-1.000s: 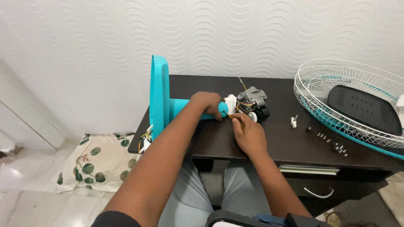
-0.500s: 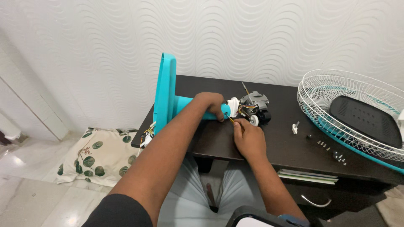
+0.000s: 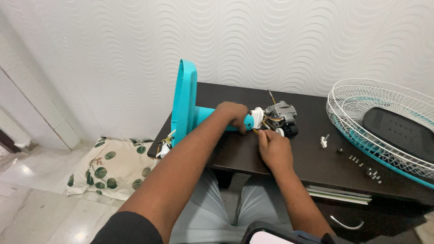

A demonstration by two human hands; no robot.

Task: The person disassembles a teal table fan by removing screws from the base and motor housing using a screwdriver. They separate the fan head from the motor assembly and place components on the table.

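The right hand (image 3: 275,150) pinches thin wires near the table's front edge. Beyond it, the left hand (image 3: 233,115) wraps the turquoise plastic fan stand (image 3: 190,110), lying sideways on the dark wooden table (image 3: 312,160): stiff, light, best gripped at its neck. The grey motor (image 3: 281,116) looks heavier, its wiring fragile.

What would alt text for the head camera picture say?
A person's left hand grips the turquoise fan stand lying on a dark table, while the right hand works at the grey motor. A white wire fan guard and small screws lie to the right.
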